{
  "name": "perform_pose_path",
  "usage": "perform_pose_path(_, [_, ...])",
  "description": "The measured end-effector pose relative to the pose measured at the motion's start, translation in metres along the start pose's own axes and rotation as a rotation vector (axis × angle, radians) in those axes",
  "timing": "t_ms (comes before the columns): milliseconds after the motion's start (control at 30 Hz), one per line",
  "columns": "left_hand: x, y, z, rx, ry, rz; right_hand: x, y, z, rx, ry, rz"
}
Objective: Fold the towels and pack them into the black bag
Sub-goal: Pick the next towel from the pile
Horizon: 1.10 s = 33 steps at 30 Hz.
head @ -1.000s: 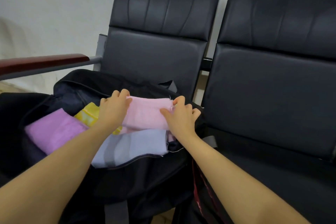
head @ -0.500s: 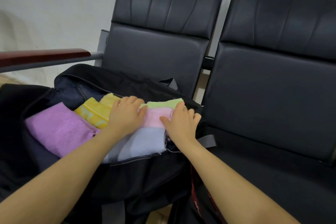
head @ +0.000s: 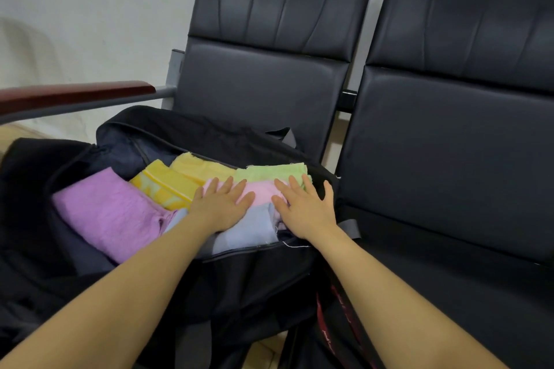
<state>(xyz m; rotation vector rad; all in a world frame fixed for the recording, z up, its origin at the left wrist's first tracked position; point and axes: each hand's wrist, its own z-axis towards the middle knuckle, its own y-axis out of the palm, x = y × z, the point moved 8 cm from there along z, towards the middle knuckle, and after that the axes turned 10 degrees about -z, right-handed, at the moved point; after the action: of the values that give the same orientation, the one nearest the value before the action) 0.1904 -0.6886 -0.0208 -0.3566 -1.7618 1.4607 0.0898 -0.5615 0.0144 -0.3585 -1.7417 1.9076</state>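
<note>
Pressing flat from left to right, you have your left hand (head: 220,207) and right hand (head: 302,208) spread open on the folded pink towel (head: 262,190) in the black bag (head: 245,275), gripping nothing; it looks soft, light and limp, so I'd hold its folded edges.

One camera, worn on the head

It looks forward and down, close over the open black bag (head: 245,275) on the seat, with both arms reaching out from the bottom edge and the chair backs (head: 269,48) right behind.
</note>
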Motion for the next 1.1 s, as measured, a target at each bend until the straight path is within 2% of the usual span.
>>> perform_pose_path(233, [0.044,-0.045,-0.037,0.261,0.131,-0.035,0.035,-0.033,-0.055,0.110,0.071,0.119])
perform_pose_path(467, [0.148,-0.047,-0.111,0.324,0.359,0.001,0.103,-0.064,-0.159,0.210,0.170,0.132])
perform_pose_path(800, [0.323,0.040,-0.221,0.144,0.659,-0.037,0.237,-0.058,-0.339,0.190,0.420,0.074])
perform_pose_path(1100, [0.499,0.130,-0.307,-0.038,0.879,-0.176,0.382,-0.054,-0.481,0.179,0.796,-0.015])
